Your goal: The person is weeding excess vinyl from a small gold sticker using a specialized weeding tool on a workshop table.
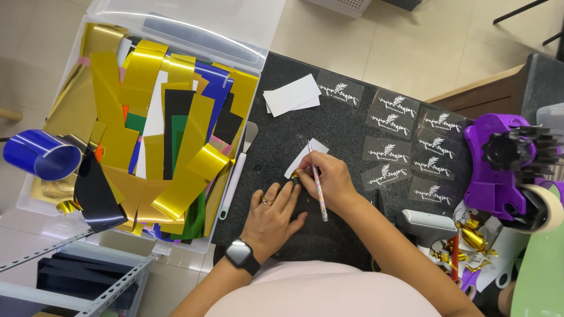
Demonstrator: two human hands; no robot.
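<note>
I see left hand flat on bench, pinning small dark piece; right hand, grip closed on pen tool, tip at piece edge for control

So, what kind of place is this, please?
Probably a small craft workshop for foil or vinyl stickers. A clear bin holds gold and coloured foil sheets, finished transparent decals lie on the black table, and a purple tape dispenser stands nearby.

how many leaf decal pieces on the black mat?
8 decal pieces: one beside the white cards, the other seven clustered by the purple tape dispenser. More may hide under the hands.
</note>
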